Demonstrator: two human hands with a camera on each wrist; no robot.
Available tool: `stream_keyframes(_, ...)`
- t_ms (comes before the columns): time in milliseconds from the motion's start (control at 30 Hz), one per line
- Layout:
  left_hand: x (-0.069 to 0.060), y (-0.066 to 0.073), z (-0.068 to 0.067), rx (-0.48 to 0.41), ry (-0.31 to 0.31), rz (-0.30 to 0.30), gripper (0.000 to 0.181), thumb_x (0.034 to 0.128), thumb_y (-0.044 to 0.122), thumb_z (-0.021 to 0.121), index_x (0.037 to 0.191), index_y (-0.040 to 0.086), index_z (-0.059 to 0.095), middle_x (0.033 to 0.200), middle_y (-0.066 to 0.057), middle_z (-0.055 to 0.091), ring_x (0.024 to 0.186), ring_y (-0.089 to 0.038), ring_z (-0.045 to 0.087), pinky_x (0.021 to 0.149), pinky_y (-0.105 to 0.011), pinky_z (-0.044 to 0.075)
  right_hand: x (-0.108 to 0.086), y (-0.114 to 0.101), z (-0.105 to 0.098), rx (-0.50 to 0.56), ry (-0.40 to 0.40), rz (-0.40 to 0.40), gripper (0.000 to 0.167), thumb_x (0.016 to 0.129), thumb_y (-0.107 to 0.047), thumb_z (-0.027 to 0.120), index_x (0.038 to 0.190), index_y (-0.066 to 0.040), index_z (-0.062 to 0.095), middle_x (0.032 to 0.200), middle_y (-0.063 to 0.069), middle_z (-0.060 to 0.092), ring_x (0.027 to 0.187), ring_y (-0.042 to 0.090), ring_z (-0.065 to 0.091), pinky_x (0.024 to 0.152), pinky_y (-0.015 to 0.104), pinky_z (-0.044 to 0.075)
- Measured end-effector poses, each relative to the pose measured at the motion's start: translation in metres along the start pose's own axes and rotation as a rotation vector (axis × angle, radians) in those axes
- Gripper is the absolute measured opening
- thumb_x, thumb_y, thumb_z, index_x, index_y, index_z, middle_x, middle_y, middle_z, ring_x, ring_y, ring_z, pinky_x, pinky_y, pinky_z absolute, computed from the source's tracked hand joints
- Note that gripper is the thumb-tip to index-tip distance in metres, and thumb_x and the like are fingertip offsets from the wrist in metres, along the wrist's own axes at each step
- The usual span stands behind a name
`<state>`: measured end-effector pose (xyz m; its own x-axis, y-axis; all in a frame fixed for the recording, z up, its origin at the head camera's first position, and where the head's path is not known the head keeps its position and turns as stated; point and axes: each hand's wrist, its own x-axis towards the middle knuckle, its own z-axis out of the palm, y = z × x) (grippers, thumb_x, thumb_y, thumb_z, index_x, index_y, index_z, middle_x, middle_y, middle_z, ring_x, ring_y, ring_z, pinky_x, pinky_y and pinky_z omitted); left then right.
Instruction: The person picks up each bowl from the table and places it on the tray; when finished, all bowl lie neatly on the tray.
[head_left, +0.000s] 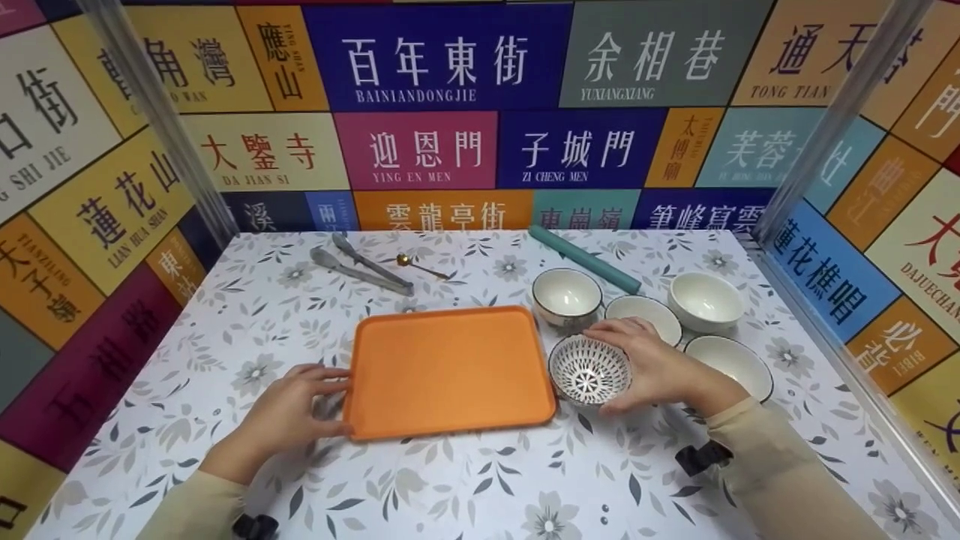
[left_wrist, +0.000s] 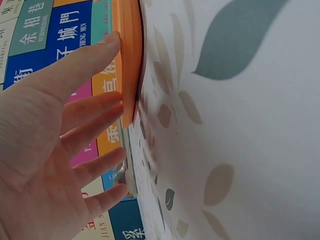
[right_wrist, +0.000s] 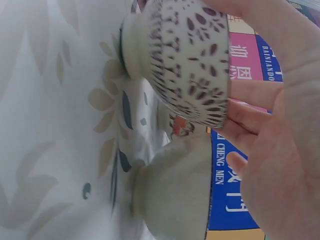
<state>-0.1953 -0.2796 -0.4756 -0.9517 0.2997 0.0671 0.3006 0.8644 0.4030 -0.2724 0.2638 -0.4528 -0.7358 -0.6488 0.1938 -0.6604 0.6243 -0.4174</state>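
Observation:
An orange rectangular tray [head_left: 450, 375] lies flat on the flowered tablecloth. At its left edge is my left hand [head_left: 292, 409]; in the left wrist view the thumb and the nearest fingers, fairly straight, touch the tray's side [left_wrist: 131, 60], while the other fingers stretch out beyond. My right hand [head_left: 656, 367] grips a small bowl [head_left: 581, 375] with a black-and-white patterned inside, thumb and fingers around its rim. This bowl is close against the tray's right edge. The right wrist view shows its dark leaf pattern [right_wrist: 195, 60] outside and a plainer pale bowl [right_wrist: 175, 190] beside it.
Several white bowls with dark rims, among them one at the back [head_left: 566, 292] and one at the far right [head_left: 705, 300], stand around my right hand. Behind them lies a teal rod [head_left: 585, 259]. Grey tongs [head_left: 364, 270] and a small gold round-headed utensil [head_left: 405, 260] lie behind the tray.

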Motion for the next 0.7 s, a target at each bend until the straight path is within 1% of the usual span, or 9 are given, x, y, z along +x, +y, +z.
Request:
stream_keyframes(67,0.000,0.001,0.000,-0.005,-0.002,-0.006,0.071,0.0707,0.045,0.093,0.133,0.017,0.072,0.143,0.000,0.065,0.139,-0.036,0.050,0.113,-0.064,0.041,-0.001,-0.001,0.001,0.019,0.020,0.024,0.113,0.051,-0.047,0.098,0.146,-0.004,0.056,0.145,0.014,0.055,0.135,0.042,0.047,0.114,0.070,0.034)
stream_keyframes(167,0.000,0.003,0.000,-0.007,-0.006,-0.013,0.073,0.0705,0.046,0.093,0.133,0.017,0.071,0.143,0.000,0.065,0.140,-0.038,0.049,0.113,-0.065,0.040,-0.001,-0.004,0.002,0.058,0.050,0.033,0.113,0.051,-0.043,0.100,0.146,-0.004,0.056,0.145,0.013,0.054,0.135,0.038,0.048,0.113,0.067,0.040)
stream_keyframes(300,0.001,0.004,-0.001,-0.007,-0.019,-0.018,0.072,0.0710,0.047,0.092,0.133,0.016,0.072,0.144,0.000,0.064,0.141,-0.039,0.047,0.114,-0.066,0.039,0.002,-0.011,0.004,0.130,0.081,0.031,0.112,0.050,-0.037,0.103,0.146,-0.004,0.056,0.145,0.012,0.054,0.135,0.035,0.050,0.113,0.063,0.044)
stream_keyframes(400,0.001,0.003,-0.002,-0.011,-0.031,-0.017,0.072,0.0717,0.047,0.092,0.133,0.016,0.071,0.144,-0.001,0.064,0.142,-0.040,0.046,0.114,-0.067,0.039,0.006,-0.019,0.007,0.161,0.099,0.042,0.112,0.049,-0.035,0.103,0.146,-0.005,0.056,0.146,0.010,0.054,0.135,0.033,0.050,0.112,0.063,0.044)
stream_keyframes(533,-0.001,0.002,-0.004,-0.001,-0.028,-0.025,0.073,0.0709,0.046,0.093,0.133,0.016,0.071,0.144,-0.001,0.064,0.141,-0.039,0.047,0.113,-0.065,0.041,0.017,-0.030,0.015,0.179,0.107,0.048,0.113,0.050,-0.039,0.103,0.148,-0.008,0.055,0.145,0.006,0.053,0.134,0.028,0.050,0.114,0.059,0.043)
stream_keyframes(700,0.000,0.002,-0.002,0.003,-0.016,-0.013,0.071,0.0709,0.044,0.093,0.132,0.014,0.072,0.144,-0.001,0.064,0.141,-0.038,0.048,0.112,-0.062,0.043,0.031,-0.042,0.025,0.175,0.127,0.071,0.119,0.049,-0.051,0.101,0.151,-0.014,0.053,0.146,0.002,0.053,0.136,0.025,0.047,0.117,0.059,0.040)
